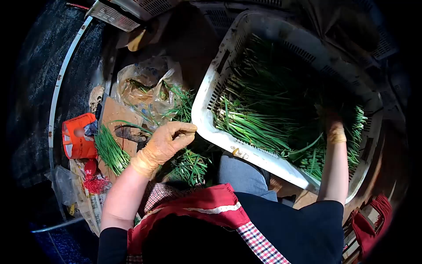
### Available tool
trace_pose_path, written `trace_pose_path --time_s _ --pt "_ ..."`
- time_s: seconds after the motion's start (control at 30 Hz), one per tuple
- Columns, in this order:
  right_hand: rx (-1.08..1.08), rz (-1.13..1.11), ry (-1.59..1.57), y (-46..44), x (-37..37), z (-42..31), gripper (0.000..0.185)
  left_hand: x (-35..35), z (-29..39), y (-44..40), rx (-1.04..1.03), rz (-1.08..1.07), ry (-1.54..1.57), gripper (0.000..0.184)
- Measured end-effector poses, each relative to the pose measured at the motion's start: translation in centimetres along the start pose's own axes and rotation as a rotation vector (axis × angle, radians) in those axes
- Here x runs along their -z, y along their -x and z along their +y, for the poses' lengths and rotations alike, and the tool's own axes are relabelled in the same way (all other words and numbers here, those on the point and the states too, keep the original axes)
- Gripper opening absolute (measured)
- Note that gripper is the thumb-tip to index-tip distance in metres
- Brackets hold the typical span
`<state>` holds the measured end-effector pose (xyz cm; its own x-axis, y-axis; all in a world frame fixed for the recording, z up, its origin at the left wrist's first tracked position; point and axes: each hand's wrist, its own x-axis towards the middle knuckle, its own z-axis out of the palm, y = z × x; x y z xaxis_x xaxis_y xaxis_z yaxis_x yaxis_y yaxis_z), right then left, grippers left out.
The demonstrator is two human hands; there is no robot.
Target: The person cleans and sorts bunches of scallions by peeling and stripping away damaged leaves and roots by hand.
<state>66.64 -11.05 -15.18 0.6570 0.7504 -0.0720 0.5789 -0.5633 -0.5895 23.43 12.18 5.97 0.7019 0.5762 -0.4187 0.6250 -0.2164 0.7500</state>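
Beside the near left corner of the white crate (pixel 205 99), the left hand (pixel 163 143) hovers in a thin yellowish glove. Its grip is partly open: thumb and forefinger point toward the crate's rim with a narrow gap between them, and nothing shows between the tips. Whether a fingertip touches the rim is hard to tell.

Inside the crate, toward its right end, the right hand (pixel 335 127) reaches down among the long green stalks (pixel 259 125), also gloved. Its fingers are lost in shadow and leaves, so I cannot tell whether its grip is open or closed, or what it holds.

The stalks lie in layers across the crate, pale ends gathered along its left side and more cut ends showing near its right side. To the left of the crate, a separate bundle of green stalks (pixel 113 152) lies on a brown board (pixel 112 116), beyond the left wrist. A clear plastic bag (pixel 147 75) with some greens in it sits above the left hand, and loose greens (pixel 189 167) lie below that hand, near the crate's near left corner. Left of the bundle stands an orange container (pixel 80 136), with red netting (pixel 93 181) below it.
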Motion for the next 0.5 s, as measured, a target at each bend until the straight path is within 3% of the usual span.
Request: trace_pose_path --time_s 0.03,0.1,0.17,0.2,0.23,0.27,0.33,0.37,0.4,0.47,0.5 --pt "-0.074 -0.112 -0.115 0.2 2.6 -2.6 0.043 -0.1 0.0 0.1 0.045 0.008 0.112 0.025" --pt "0.024 -0.601 -1.693 1.4 6.4 -9.1 0.039 -0.5 0.5 0.1 0.096 0.002 0.407 0.037" --pt "-0.191 -0.327 -1.338 4.0 8.1 -19.1 0.039 -1.4 2.7 -0.2 0.042 -0.066 0.569 0.056" --pt "-0.101 -0.365 -1.382 5.0 7.2 -22.7 0.035 -2.1 3.7 -0.4 -0.048 -0.106 0.63 0.068" --pt "0.058 -0.305 -0.812 5.9 7.0 -26.1 0.033 -2.9 4.9 -0.3 -0.111 -0.112 0.724 0.082" --pt "0.225 -0.372 -0.741 7.1 4.3 -28.1 0.035 -3.6 4.8 -0.5 -0.222 -0.014 0.765 0.082" --pt "0.569 -0.473 -0.632 9.6 -1.1 -32.1 0.04 -3.1 5.0 -0.6 -0.273 0.231 0.795 0.071" --pt "0.746 -0.421 -0.513 10.1 -3.0 -33.3 0.038 -1.7 3.2 0.3 -0.24 0.267 0.778 0.052" --pt "0.878 -0.212 -0.655 10.1 -4.2 -33.0 0.039 -0.6 2.0 1.6 -0.212 0.335 0.872 0.041" --pt "0.605 -0.141 -0.598 9.2 -3.9 -30.5 0.042 1.6 -0.6 4.7 -0.145 0.502 0.826 0.036" --pt "0.591 -0.135 -0.472 7.6 -4.7 -28.3 0.05 2.7 -3.0 6.2 -0.143 0.523 0.816 0.037"
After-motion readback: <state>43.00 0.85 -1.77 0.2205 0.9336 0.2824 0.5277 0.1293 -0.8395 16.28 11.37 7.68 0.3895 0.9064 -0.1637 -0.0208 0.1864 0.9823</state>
